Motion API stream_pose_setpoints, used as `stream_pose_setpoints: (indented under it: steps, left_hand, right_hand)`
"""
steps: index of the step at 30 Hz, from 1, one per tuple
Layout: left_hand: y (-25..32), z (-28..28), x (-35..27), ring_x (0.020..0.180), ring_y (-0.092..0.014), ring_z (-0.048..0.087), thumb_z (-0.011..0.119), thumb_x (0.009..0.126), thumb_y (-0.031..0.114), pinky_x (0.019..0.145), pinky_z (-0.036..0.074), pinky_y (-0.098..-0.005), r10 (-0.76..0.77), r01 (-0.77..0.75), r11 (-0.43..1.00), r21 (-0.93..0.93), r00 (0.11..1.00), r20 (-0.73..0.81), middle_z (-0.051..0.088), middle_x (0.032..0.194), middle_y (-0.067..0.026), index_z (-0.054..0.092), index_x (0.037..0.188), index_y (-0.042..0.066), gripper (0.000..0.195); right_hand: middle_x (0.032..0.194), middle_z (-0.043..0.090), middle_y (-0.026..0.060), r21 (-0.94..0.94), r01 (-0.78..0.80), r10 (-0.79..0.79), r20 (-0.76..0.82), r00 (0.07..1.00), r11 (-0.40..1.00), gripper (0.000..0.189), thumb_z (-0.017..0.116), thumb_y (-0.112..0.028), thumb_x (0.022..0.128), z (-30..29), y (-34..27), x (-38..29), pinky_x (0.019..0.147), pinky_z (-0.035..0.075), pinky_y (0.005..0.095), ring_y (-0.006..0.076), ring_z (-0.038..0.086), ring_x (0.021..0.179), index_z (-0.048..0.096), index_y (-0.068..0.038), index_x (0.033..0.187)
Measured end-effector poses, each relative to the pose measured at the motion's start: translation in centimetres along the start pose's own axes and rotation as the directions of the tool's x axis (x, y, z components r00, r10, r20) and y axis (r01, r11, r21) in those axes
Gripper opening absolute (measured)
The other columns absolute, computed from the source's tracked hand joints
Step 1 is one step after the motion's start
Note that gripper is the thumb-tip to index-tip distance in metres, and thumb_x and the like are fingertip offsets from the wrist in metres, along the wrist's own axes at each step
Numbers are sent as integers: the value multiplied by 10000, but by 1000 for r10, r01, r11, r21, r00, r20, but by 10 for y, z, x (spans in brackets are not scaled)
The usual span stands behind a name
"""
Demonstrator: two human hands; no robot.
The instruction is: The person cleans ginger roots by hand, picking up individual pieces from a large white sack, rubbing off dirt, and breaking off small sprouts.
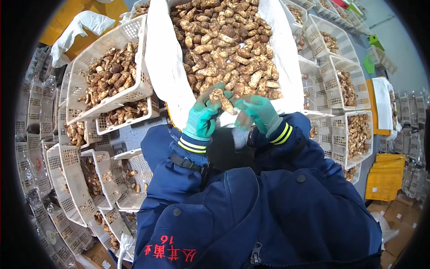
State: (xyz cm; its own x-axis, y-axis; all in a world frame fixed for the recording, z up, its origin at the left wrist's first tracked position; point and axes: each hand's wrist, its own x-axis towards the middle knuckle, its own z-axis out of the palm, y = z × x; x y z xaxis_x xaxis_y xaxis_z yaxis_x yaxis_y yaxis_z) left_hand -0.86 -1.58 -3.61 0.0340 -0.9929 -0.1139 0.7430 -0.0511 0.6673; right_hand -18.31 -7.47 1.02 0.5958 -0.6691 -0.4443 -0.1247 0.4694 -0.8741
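Note:
My left hand (205, 112), in a green coated glove, is closed around a brown-and-cream mushroom (222, 101) with a thick stem, its narrower end pointing down to the right. Just right of that end is my right hand (258, 111), in a matching glove; its fingers are bent and blurred, and whether they hold anything cannot be told. Beyond both hands lies a large heap of similar mushrooms (231, 57) in a container lined with a white sheet (164, 57).
White perforated plastic baskets (111, 109) of mushrooms stand stacked at the left. More such baskets (342, 134) line the right side. Yellow packages (384, 176) lie at the far right, above cardboard boxes (398, 215). Another white cloth (82, 28) lies at the upper left.

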Motion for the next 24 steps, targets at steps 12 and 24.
stream_pose_setpoints:
  steps: [12,24]
  left_hand:
    - [-11,2,4,724,-146,592,554,899,247,666,501,-248,49,31,980,197,920,-388,612,805,-86,522,1129,-51,377]
    - [-14,-31,14,1001,-318,567,377,923,519,938,433,-409,88,-63,992,106,965,-248,583,1066,-236,456,1234,-54,657]
  right_hand:
    - [918,645,191,80,-1,-6,80,997,997,258,508,-139,903,-1,10,12,584,510,264,225,648,717,505,42,1087]
    - [870,615,130,465,38,-139,184,973,884,297,515,-269,867,-36,14,-25,605,500,279,155,593,649,542,7,974]
